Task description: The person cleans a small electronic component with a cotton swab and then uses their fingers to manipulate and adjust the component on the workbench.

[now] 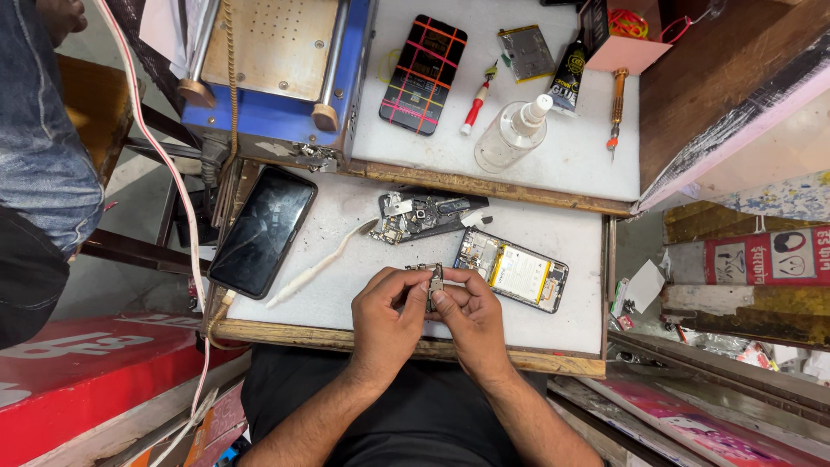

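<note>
We see both hands meeting over the near edge of the white work surface [553,238], and together they hold a small metal phone part [434,281]. The left hand [386,318] pinches the part from its left side with thumb and forefinger closed on it, and the right hand [471,316] presses its fingertips on the part from the right, so the fingers of both hands are shut around it and only the upper piece of the part shows between them. The part is lifted a little above the surface, just in front of the person's body.

Just beside the right hand, further from the body, lies an opened phone [511,269] with its back removed, so that we see a pale battery and the board inside. Behind the hands there is a dark pile of loosened phone pieces [421,215]. To the left a white plastic prying tool [316,266] lies slanted, and further left a phone with dark screen [262,231] lies face up at the corner, touching a white cable [164,164].

On the higher shelf behind we see a phone crossed with coloured rubber bands [424,73], a red-handled screwdriver [476,110], a clear bottle [512,132], a black glue tube [568,76] and a blue machine [281,69]
</note>
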